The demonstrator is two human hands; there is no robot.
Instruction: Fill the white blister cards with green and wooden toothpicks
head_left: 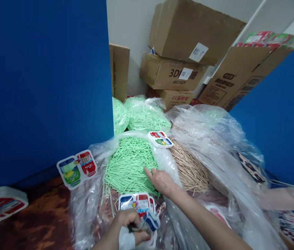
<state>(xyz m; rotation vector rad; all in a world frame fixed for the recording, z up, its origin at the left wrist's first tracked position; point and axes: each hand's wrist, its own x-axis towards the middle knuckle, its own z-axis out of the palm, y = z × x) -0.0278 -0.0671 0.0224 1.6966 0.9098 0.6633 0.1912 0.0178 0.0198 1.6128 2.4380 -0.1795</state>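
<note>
Blue panels (45,76) flank stacked cartons (179,73) behind an open plastic bag (84,211), where green sticks (128,163) lie heaped beside brown sticks (188,166). The person's right hand (162,180) reaches over the heap's near right side, index finger extended, other fingers bent; whether it pinches any stick cannot be told. The left hand (126,220), below the heap, closes around 1 crumpled printed packet (152,221) in front of a stack of cards (133,201). The work looks only partly along: 1 packet is in hand, yet the sticks lie loose in bulk, and whether the packet contains any is hidden. The sticks' long axes cross in many directions, several strays pointing toward the wearer. The packet's printed end points right, away from the palm; creases obscure its long axis.
</note>
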